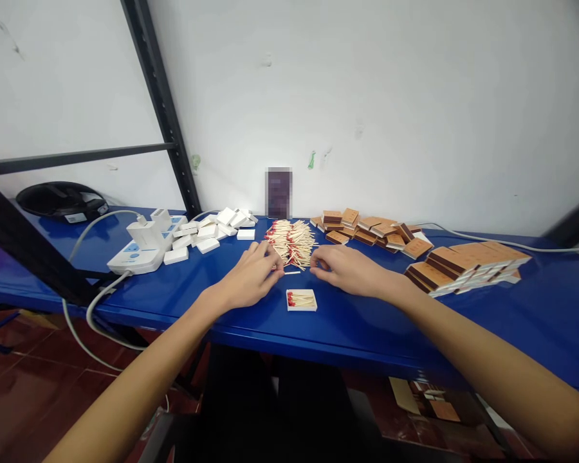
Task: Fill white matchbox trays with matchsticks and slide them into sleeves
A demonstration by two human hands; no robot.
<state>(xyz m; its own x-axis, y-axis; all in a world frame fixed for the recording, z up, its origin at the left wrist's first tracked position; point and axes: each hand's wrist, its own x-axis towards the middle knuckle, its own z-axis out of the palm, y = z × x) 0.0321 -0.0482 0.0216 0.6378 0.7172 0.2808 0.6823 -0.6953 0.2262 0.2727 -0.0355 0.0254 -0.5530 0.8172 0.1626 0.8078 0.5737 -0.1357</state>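
A loose heap of red-tipped matches (292,243) lies on the blue table near the wall. My left hand (257,273) is at the heap's left front edge, its fingers curled together; what they pinch, if anything, is too small to make out. One match (292,272) lies just right of its fingertips. At the heap's right front, my right hand (340,269) has its fingers bent inward, and its fingertips are too small to read clearly. In front of both hands sits a small white tray (302,308) with several matches inside, heads to the left.
White trays (207,233) are piled at left beside a power strip (135,258) with cables. Brown matchbox covers (367,226) lie scattered at right, with stacked boxes (468,263) farther right. A black shelf post (161,103) stands left.
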